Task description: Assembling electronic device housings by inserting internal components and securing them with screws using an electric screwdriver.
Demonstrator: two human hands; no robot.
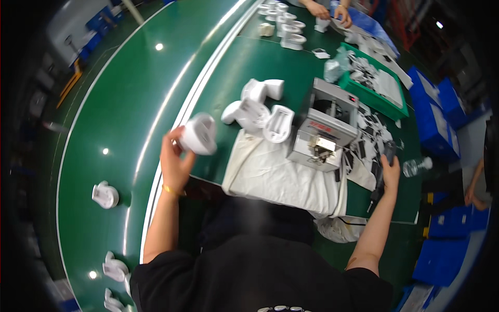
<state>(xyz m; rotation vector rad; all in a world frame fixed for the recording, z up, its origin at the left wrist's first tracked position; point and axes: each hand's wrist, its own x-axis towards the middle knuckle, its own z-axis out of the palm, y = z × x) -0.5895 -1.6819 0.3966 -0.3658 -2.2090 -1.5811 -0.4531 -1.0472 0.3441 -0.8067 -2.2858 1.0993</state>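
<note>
My left hand (pixel 175 164) is closed round a white plastic housing (pixel 200 134), blurred by motion, above the edge between the green belt (pixel 150 104) and the worktable. On the right, my right hand (pixel 390 174) wraps round a black electric screwdriver (pixel 376 193), its thin bit pointing toward me. Between the hands stands a grey screw feeder machine (pixel 325 126) with a lit opening at its front. Several more white housings (pixel 279 124) lie left of the machine, one showing its hollow inside. A cream cloth (pixel 275 171) covers the table's near edge.
A green bin (pixel 382 104) of small parts stands beyond the machine. Loose black and white pieces (pixel 368 136) lie beside it, with a clear bottle (pixel 417 166) further right. Housings (pixel 106 195) sit on the belt. Another person's hands (pixel 332 13) work at the far end.
</note>
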